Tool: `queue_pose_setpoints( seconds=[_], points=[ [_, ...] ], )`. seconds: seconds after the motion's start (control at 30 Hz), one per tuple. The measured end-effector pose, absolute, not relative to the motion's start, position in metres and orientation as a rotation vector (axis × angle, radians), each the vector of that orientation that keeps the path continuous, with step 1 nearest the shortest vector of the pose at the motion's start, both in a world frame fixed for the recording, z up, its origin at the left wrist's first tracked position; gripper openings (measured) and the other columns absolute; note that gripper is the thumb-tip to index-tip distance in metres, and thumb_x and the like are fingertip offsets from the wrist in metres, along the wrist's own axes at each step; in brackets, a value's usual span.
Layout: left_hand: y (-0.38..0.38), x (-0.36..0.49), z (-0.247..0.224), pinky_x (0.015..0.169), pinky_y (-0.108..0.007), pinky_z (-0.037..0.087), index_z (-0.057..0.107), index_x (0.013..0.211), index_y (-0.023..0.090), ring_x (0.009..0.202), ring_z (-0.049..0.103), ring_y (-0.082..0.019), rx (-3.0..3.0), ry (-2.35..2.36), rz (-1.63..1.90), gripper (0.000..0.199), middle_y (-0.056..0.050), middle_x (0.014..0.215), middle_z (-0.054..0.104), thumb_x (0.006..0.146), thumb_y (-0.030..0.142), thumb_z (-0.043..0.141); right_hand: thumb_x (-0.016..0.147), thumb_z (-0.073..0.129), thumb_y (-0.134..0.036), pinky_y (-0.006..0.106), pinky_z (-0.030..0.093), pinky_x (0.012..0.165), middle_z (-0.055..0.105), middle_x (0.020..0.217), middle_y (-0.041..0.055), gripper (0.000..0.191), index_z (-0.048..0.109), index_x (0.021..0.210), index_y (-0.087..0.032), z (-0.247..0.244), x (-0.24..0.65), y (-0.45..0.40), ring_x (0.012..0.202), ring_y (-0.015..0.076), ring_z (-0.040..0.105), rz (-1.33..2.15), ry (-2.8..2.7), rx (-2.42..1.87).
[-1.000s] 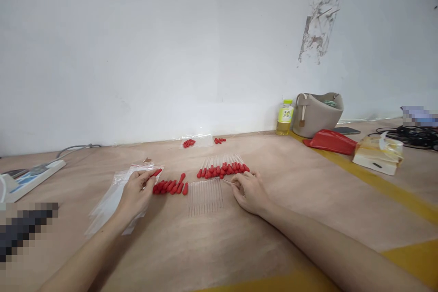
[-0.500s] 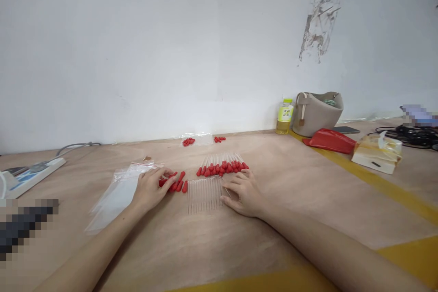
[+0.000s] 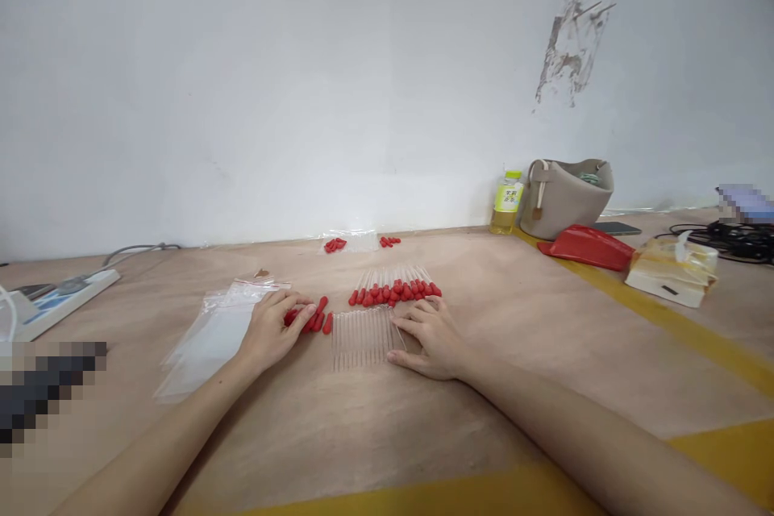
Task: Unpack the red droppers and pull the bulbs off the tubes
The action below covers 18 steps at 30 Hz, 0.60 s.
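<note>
My left hand (image 3: pixel 273 329) rests over a small pile of red rubber bulbs (image 3: pixel 318 321), its fingers curled around some of them. Beside the pile lies a row of thin clear glass tubes (image 3: pixel 361 339), side by side. At the right end of that row is my right hand (image 3: pixel 428 339), with a single tube between its thumb and fingers. Just behind the row, several tubes fitted with red bulbs (image 3: pixel 396 290) lie together, their bulbs toward me.
Clear zip bags (image 3: pixel 214 334) lie left of my left hand. Near the wall are a bag with red bulbs (image 3: pixel 363 240), a bottle (image 3: pixel 506 203) and a grey bag (image 3: pixel 565 197). A red pouch (image 3: pixel 589 247), tissue pack (image 3: pixel 672 270) and power strip (image 3: pixel 72 302) lie farther out.
The view has shifted slightly. My right thumb and fingers have spread a little farther apart around the end tube; my left hand stays at the red bulbs.
</note>
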State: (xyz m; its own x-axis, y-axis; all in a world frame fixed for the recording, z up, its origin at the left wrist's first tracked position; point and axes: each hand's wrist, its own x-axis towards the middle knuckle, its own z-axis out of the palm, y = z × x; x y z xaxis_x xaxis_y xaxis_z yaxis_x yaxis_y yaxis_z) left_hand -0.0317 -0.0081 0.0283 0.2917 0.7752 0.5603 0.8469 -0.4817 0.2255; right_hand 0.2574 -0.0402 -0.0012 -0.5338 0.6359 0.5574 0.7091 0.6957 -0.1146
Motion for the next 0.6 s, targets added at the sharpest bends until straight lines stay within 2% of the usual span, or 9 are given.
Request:
queue_pose_setpoints(
  seconds=[0.3,0.47,0.6],
  points=[
    [-0.012,0.017,0.037,0.082,-0.035,0.036,0.062,0.086,0.023,0.09,0.051,-0.019,-2.636,-1.297,-0.758,0.019,-0.003,0.093,0.058,0.08,0.035,0.048,0.068,0.054,-0.061,0.043,0.024,0.091,0.057,0.106,0.0064,0.063,0.05,0.117,-0.022,0.0,0.262,-0.039,0.097,0.0213,0.046,-0.022,-2.369,-1.0],
    [0.021,0.05,0.041,0.082,-0.041,0.034,0.06,0.079,0.021,0.097,0.048,-0.025,-2.571,-1.589,-0.661,0.03,-0.006,0.092,0.058,0.08,0.045,0.043,0.07,0.054,-0.057,0.041,0.026,0.092,0.053,0.115,0.0073,0.065,0.043,0.124,-0.023,-0.001,0.268,-0.037,0.106,0.0224,0.043,0.071,-2.426,-0.972],
    [0.043,0.064,0.037,0.079,-0.041,0.034,0.059,0.073,0.019,0.092,0.049,-0.026,-2.556,-1.688,-0.576,0.036,-0.008,0.088,0.059,0.08,0.049,0.041,0.074,0.051,-0.053,0.04,0.025,0.094,0.053,0.116,0.0082,0.06,0.042,0.125,-0.021,-0.001,0.268,-0.037,0.108,0.0223,0.042,0.093,-2.445,-0.955]
  ],
)
